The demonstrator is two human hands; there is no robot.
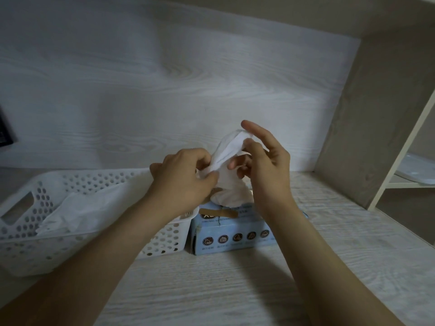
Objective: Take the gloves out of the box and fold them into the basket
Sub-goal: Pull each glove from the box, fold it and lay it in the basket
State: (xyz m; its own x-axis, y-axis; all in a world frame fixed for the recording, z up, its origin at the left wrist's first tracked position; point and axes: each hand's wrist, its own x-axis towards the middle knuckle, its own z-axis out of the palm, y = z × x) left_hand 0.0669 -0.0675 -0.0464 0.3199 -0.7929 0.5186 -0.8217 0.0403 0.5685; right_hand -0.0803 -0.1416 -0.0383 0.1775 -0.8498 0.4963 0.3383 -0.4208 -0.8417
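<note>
As left hand and right hand pinch it, glove, white, thin, crumpled, over box.

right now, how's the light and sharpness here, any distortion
Head view: dim, even light; soft forearm shadows on the table; wide-angle bowing toward the picture's edges; the glove pinched by left hand and right hand looks soft; box small print unreadable.

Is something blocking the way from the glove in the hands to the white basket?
Nothing visible does. The left hand and right hand hold the glove above the box; the open basket stands right beside it.
</note>
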